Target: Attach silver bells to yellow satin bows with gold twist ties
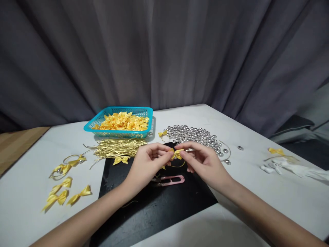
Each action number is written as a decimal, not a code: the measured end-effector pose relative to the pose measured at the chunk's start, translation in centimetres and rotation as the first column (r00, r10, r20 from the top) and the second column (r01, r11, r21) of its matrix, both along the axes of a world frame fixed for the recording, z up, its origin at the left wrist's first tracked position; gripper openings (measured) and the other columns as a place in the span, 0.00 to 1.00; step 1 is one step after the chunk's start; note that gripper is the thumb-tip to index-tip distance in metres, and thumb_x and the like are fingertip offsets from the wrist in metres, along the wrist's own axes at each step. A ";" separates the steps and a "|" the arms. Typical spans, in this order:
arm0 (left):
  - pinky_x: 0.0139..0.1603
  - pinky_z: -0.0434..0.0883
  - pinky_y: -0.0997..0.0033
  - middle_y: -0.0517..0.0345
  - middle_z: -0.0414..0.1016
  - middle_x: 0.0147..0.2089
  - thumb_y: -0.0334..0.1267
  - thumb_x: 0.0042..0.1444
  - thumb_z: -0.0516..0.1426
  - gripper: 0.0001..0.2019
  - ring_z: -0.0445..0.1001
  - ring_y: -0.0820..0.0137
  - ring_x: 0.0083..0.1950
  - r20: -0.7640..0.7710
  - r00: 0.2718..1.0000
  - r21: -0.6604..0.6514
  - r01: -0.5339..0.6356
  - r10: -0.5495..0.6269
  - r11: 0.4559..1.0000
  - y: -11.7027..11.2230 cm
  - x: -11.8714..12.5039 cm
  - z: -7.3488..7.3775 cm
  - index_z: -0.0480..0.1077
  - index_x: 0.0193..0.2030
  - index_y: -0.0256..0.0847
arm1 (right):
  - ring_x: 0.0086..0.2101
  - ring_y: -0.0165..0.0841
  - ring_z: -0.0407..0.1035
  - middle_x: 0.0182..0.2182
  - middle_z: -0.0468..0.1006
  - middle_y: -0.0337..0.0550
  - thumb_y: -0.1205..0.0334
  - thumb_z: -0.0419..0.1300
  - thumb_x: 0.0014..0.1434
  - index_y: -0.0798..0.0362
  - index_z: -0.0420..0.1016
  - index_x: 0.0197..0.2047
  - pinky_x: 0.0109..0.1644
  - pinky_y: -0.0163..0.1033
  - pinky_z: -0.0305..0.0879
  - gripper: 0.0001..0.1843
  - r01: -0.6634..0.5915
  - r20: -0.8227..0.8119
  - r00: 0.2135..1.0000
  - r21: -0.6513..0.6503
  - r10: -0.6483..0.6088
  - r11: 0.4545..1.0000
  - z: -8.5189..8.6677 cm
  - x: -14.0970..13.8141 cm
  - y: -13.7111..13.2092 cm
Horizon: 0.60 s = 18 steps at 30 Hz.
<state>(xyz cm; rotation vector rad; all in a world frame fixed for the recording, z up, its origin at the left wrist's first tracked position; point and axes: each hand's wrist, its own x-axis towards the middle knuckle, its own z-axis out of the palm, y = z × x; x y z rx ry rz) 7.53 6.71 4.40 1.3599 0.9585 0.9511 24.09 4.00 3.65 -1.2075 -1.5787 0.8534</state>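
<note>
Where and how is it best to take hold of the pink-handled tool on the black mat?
Probably by the rounded right end of its pink handle, coming from above and the right. The tool lies on the black mat with that end pointing right, in plain view, while its other end runs left, close to the left hand in the picture.

A small handicraft workspace, by the look of it; whether in a home or a workshop cannot be told.
A white table (23, 192) stands before a dark curtain (164, 51), bearing piled gold cords (118, 148), heaped silver beads (192, 133), a blue basket (89, 128) of yellow bows (123, 121), and pink-handled snips (164, 178) on a black mat (128, 223).
</note>
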 end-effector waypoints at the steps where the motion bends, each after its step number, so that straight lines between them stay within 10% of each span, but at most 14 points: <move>1: 0.27 0.70 0.82 0.62 0.76 0.23 0.32 0.49 0.62 0.03 0.73 0.79 0.24 0.000 1.000 -0.002 0.001 -0.001 1.000 0.0 0.0 0.0 0.74 0.30 0.34 | 0.21 0.23 0.62 0.32 0.73 0.42 0.61 0.57 0.57 0.55 0.73 0.40 0.21 0.30 0.62 0.09 0.015 0.050 0.999 0.076 -0.019 0.997 -0.1 0.1 0.0; 8: 0.27 0.69 0.83 0.62 0.76 0.23 0.32 0.49 0.62 0.03 0.73 0.80 0.24 0.003 1.000 0.002 0.012 -0.012 1.000 0.0 0.1 0.0 0.74 0.30 0.34 | 0.25 0.24 0.63 0.37 0.71 0.43 0.68 0.56 0.58 0.54 0.72 0.35 0.25 0.30 0.62 0.03 -0.025 0.202 0.978 0.355 -0.050 0.935 -0.6 0.5 -0.1; 18: 0.29 0.71 0.78 0.59 0.75 0.25 0.35 0.50 0.61 0.05 0.74 0.76 0.26 -0.032 0.999 0.052 0.028 -0.026 0.998 0.1 -0.1 -0.6 0.73 0.32 0.35 | 0.24 0.24 0.61 0.36 0.68 0.42 0.55 0.48 0.63 0.52 0.62 0.37 0.24 0.32 0.62 0.09 -0.071 0.057 0.996 0.002 0.071 0.997 0.1 0.2 0.0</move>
